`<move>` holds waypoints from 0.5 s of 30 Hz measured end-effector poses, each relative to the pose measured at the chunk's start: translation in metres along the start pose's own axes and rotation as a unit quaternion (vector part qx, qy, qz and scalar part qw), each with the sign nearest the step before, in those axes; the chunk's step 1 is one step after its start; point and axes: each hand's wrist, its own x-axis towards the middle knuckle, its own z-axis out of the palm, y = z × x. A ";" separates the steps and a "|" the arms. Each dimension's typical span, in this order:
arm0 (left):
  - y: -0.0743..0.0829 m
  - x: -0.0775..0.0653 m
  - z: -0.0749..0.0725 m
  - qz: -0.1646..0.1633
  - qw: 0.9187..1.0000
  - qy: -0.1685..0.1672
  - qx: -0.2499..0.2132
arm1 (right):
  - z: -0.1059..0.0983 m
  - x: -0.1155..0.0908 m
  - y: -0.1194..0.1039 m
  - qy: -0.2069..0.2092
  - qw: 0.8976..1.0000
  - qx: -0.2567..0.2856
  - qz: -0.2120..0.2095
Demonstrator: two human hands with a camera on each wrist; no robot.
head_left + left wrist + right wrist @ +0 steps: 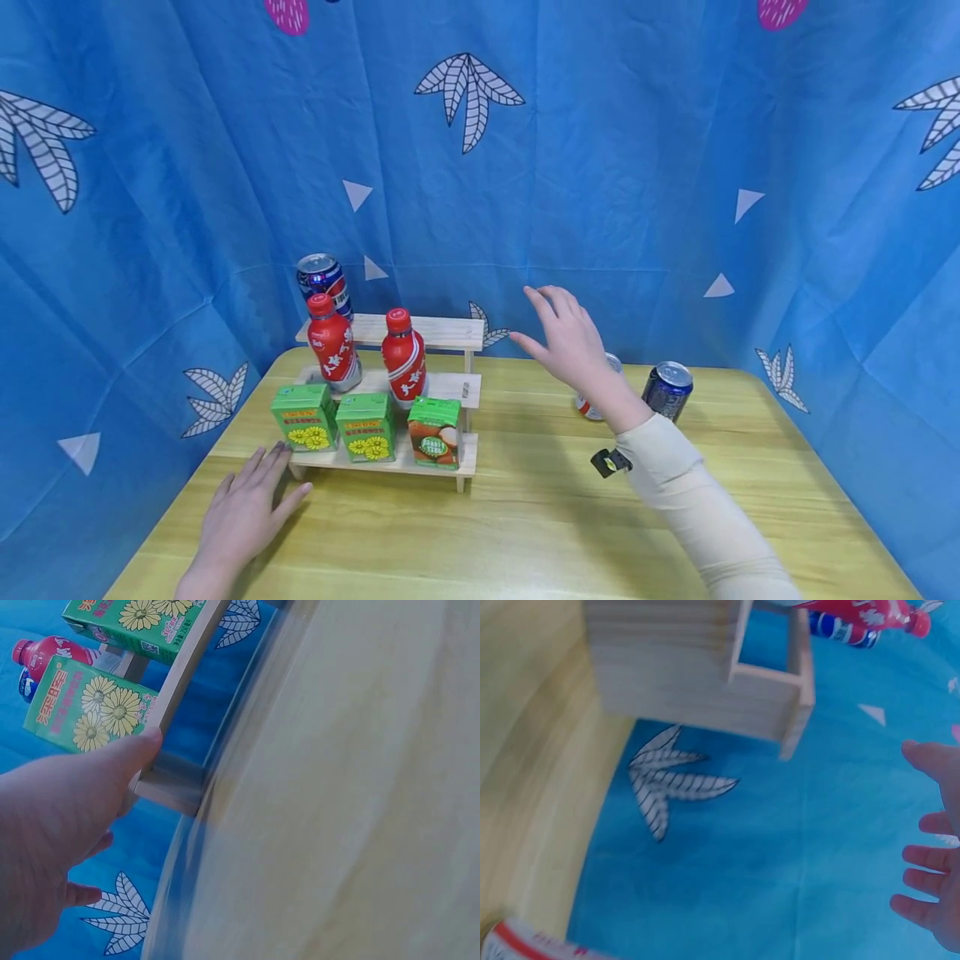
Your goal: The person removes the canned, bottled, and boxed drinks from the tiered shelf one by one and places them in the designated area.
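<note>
My left hand (242,515) lies at the near left corner of a small three-step wooden shelf (442,333), fingers extended. In the left wrist view its thumb meets the end of the shelf's lowest board, beside a green drink carton with yellow flowers (94,709). Another flowered carton (366,427) and a carton with a red-brown front (435,433) share that step. Two red bottles (333,343) (405,358) stand on the middle step, and a blue can (324,279) on the top. My right hand (567,340) is raised right of the shelf, fingers spread, holding nothing.
Behind my right forearm stands a white and red can (589,408), partly hidden. A dark blue can (667,392) is to its right. A blue patterned curtain (630,167) surrounds the wooden table (525,533) at the back and sides.
</note>
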 end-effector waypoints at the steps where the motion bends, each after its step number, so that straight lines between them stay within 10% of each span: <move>1: 0.000 0.000 0.000 0.000 1.000 -0.001 -0.001 | 0.000 0.003 -0.003 0.004 1.000 0.001 -0.004; 15: -0.001 0.000 0.002 -0.002 1.000 0.004 -0.001 | -0.008 0.038 -0.058 0.048 0.996 0.029 -0.067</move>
